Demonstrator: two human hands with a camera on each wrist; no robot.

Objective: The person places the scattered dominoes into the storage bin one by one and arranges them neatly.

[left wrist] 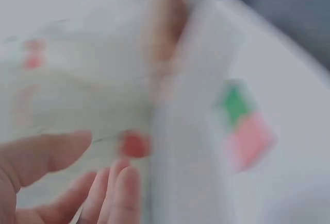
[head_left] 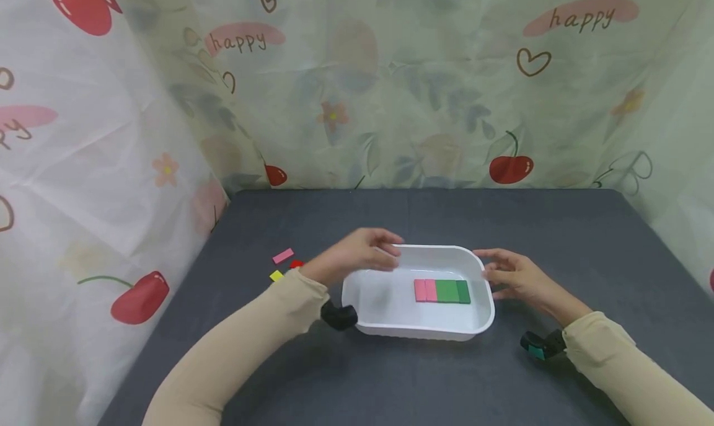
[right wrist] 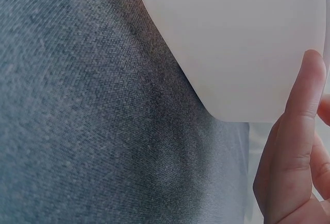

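A white tray (head_left: pixel 368 317) lies on the dark cloth in the head view. Inside it, toward the right end, pink tiles (head_left: pixel 426 291) and green tiles (head_left: pixel 452 291) form one flat row with their sides together. My left hand (head_left: pixel 368 250) hovers over the tray's left end with nothing held; in the left wrist view thumb and fingers (left wrist: pixel 126 193) stand apart. At the tray's right end is my right hand (head_left: pixel 515 277), fingers extended by the rim. The right wrist view shows a straight digit of the right hand (right wrist: pixel 299 141) against the outer wall.
Left of the tray, partly behind the left forearm, lie a loose pink tile (head_left: pixel 282 256), a red piece (head_left: pixel 297 263) and a yellow piece (head_left: pixel 276 276). A patterned curtain (head_left: pixel 390 103) hangs behind the dark table (head_left: pixel 435 382) and along its sides.
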